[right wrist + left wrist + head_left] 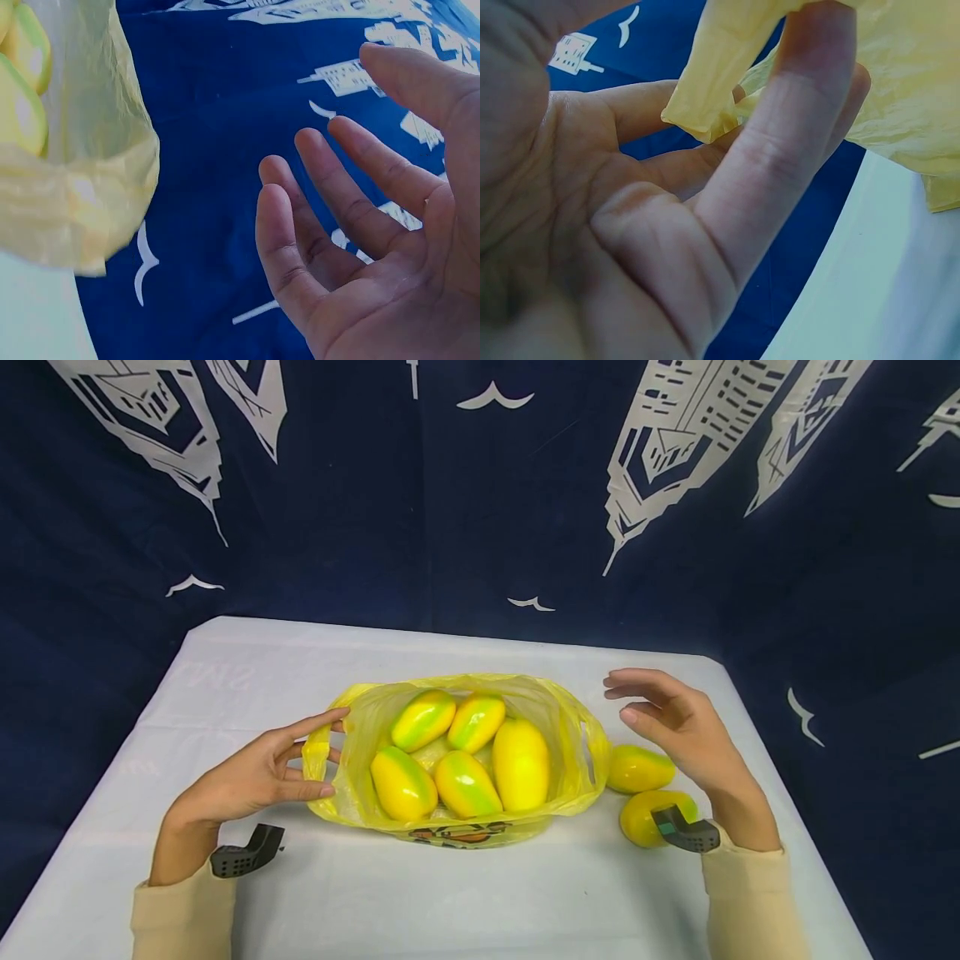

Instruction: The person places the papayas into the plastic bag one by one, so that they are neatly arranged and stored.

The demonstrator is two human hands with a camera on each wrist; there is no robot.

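A yellow plastic bag [465,835] stands with its mouth spread wide on the table. Several yellow-green mangoes [468,785] lie inside it. At the bag's left side, my left hand [258,772] holds the handle [317,756]. The left wrist view shows the handle [720,67] running between the fingers [772,142]. My right hand [678,718] is raised to the right of the bag, fingers apart and slightly bent, with nothing in it. Below it on the table are two more mangoes, one [641,769] close against the bag and another [645,818] nearer to me, partly covered by the wrist camera.
A white cloth covers the table [420,902]. Behind it hangs a dark blue curtain [360,527] with white building and bird prints. Small black cameras sit on the left wrist [247,853] and the right wrist [686,831].
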